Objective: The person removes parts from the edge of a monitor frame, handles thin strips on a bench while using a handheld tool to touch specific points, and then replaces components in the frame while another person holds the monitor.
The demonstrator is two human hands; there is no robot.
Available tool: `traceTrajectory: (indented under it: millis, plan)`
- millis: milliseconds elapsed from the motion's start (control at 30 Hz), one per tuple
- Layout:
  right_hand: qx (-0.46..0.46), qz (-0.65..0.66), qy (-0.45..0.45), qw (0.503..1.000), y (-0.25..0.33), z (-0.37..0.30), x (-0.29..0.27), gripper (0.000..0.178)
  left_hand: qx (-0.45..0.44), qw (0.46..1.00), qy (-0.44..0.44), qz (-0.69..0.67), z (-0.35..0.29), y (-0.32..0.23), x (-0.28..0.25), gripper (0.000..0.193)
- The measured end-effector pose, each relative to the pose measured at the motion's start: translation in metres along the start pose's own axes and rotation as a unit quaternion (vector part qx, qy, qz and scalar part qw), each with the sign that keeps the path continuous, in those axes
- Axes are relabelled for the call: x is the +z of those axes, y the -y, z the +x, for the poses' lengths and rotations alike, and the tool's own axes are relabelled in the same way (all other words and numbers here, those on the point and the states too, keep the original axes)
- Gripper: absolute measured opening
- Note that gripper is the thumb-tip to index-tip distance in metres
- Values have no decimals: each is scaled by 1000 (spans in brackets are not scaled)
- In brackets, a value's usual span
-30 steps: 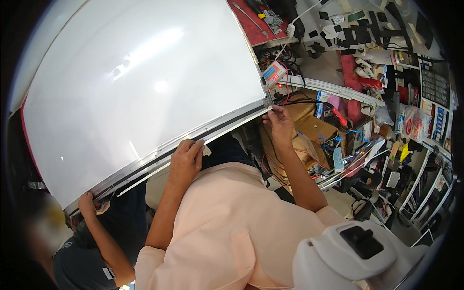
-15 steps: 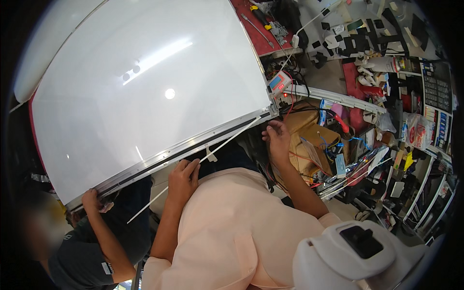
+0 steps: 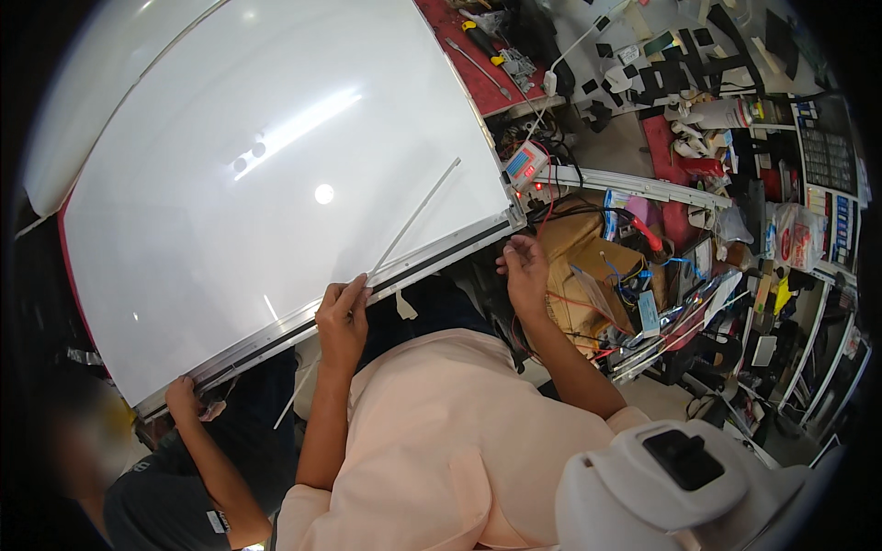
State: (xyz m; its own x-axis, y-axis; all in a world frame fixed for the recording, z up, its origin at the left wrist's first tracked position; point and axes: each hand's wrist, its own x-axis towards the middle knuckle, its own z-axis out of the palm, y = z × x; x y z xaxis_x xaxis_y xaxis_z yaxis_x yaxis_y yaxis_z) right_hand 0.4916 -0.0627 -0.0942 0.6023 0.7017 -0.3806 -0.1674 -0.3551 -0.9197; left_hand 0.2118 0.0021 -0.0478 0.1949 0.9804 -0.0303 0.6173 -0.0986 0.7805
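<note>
Over a large, glossy white flat panel (image 3: 211,230), a thin, straight white strip (image 3: 415,218) is tilted more steeply than half a second ago, its far end shifted inward from the silver metal edge (image 3: 459,239), and is pinched between the closed fingertips of the left hand (image 3: 342,321), which hide its middle. Near the panel's corner, the right hand (image 3: 525,268) is held loosely curled, partly open, with nothing seen gripped. Coloured wires (image 3: 647,275) are bunched in and around an open brown cardboard box (image 3: 571,241), whose depths are hard to make out.
</note>
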Motion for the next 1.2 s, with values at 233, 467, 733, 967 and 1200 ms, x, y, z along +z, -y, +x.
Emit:
traceTrajectory:
  millis: [233,467,733,967,1200]
  plan:
    - [-37,-52,-41,997,6,21,-8,26,13,999,-37,-9,4,4,4,14]
    - [-34,-71,-27,997,8,25,-5,23,-9,1000,-20,8,1,8,8,13]
    - [-53,-89,-21,994,8,22,-1,23,30,997,-27,64,2,2,13,15]
    - [-48,-95,-15,994,9,22,-3,23,20,997,-19,67,0,4,14,16]
    - [-46,-88,-10,995,4,24,-6,22,26,997,-21,65,1,3,14,15]
